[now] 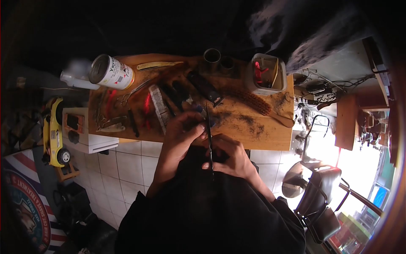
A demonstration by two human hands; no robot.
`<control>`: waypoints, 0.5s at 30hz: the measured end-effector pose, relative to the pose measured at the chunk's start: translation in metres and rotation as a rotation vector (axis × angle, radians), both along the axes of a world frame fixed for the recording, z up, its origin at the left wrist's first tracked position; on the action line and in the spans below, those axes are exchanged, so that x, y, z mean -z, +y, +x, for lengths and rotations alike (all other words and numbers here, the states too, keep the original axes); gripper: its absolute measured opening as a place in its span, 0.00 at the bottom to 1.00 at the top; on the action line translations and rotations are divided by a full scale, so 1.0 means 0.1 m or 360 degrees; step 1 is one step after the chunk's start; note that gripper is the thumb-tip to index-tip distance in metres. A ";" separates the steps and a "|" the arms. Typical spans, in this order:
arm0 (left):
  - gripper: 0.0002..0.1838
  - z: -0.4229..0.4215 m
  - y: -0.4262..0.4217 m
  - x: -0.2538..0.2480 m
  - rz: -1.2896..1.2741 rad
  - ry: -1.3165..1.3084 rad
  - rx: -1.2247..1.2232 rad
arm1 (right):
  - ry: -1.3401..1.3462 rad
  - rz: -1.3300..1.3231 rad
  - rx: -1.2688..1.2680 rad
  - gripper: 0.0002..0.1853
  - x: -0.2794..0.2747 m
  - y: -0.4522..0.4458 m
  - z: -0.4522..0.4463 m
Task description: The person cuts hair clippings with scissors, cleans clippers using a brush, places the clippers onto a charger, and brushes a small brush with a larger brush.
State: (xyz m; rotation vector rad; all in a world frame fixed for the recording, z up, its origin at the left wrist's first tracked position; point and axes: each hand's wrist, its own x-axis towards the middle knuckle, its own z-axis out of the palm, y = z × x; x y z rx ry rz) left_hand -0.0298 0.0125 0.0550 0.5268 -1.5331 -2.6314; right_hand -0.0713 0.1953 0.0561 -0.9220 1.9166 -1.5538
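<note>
1. The right hand (230, 157) grasps a thin dark tool (209, 139) at its near part, thumb against it.
2. The left hand (188, 129) has its fingers bent at or just beside the tool's far part; whether they grip it, I cannot tell.
3. The tool is between the hands, in front of the dark-clothed body, and appears across the near edge of the desk (270, 137).
4. On the desk, left of the tool, lie a pale comb (159, 108) and scissors (126, 98); a can (112, 73) stands at the far left.
5. Beyond the tool are black clippers (204, 88).
6. To the right lies a wooden-handled brush (258, 105), near dark hair clippings (250, 123); a plastic container (266, 88) sits at the far right, holding a red item (259, 71).
</note>
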 end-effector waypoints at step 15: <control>0.09 -0.03 -0.14 -0.01 -0.0093 -0.0026 -0.0281 | -0.0058 0.0176 -0.0083 0.25 0.16 0.05 0.06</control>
